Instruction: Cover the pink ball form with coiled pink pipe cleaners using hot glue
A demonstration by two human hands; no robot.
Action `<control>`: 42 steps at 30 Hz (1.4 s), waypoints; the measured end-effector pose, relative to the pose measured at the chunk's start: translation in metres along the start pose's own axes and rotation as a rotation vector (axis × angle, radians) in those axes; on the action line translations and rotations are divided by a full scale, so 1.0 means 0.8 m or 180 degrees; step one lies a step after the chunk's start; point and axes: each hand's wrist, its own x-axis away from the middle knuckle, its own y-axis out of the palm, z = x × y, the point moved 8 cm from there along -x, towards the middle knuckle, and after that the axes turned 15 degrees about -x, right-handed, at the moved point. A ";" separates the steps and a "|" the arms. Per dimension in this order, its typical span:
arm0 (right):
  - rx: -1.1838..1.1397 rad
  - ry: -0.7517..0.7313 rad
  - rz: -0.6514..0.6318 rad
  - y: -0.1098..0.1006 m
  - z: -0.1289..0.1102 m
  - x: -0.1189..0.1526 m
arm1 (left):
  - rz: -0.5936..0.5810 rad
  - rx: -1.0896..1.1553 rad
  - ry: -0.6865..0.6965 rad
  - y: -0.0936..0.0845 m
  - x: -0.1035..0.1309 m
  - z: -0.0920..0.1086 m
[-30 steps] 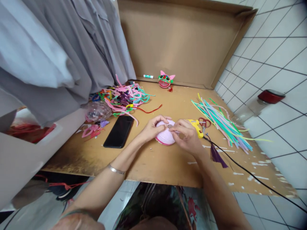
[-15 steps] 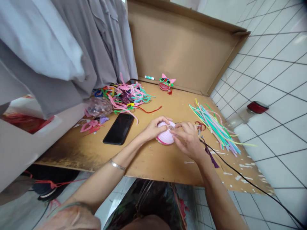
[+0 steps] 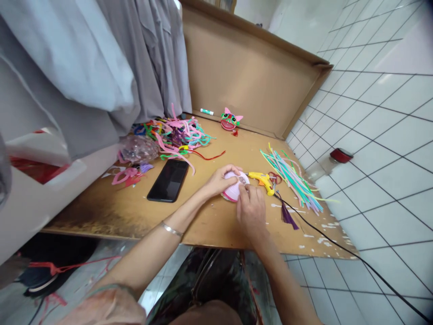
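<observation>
A round pale-pink piece [image 3: 233, 192] with a darker pink edge sits low over the table's middle. Wrapped round its left side, my left hand [image 3: 219, 180] holds it, thumb on top. My right hand [image 3: 251, 207] is at its lower right, fingers bent and pressed near a small clear greyish bit [image 3: 242, 179] on its surface; whether they pinch anything is hidden. Just right of the piece lies a yellow glue gun [image 3: 264, 180] with a black cord, its nozzle toward the piece. Red-handled scissors [image 3: 275, 178] are partly behind it.
A black phone [image 3: 168, 180] lies left of my hands, below tangled fuzzy stems [image 3: 182, 133]. Straight pastel stems [image 3: 296, 183] and a purple tassel [image 3: 287, 216] are at right. A pink-eared figure [image 3: 230, 120] and glue stick [image 3: 207, 111] stand near the cardboard wall [image 3: 243, 72].
My right hand has swung lower and to the left around the piece, uncovering the yellow glue gun. The left hand keeps its hold. The whole view has shifted slightly.
</observation>
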 end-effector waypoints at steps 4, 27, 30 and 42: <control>-0.0055 0.0268 -0.0086 0.003 -0.003 0.002 | -0.0002 -0.0089 -0.0035 0.001 0.002 0.002; -0.0288 0.0844 0.0282 0.013 -0.016 0.010 | 0.0083 -0.0035 -0.0053 0.000 0.005 0.002; -0.0243 0.0901 0.0288 0.014 -0.014 0.011 | 0.0107 -0.0041 -0.0087 0.001 0.004 -0.002; 0.0043 0.0962 0.0203 0.018 -0.009 0.010 | 0.0120 -0.0160 -0.0265 -0.003 0.008 0.005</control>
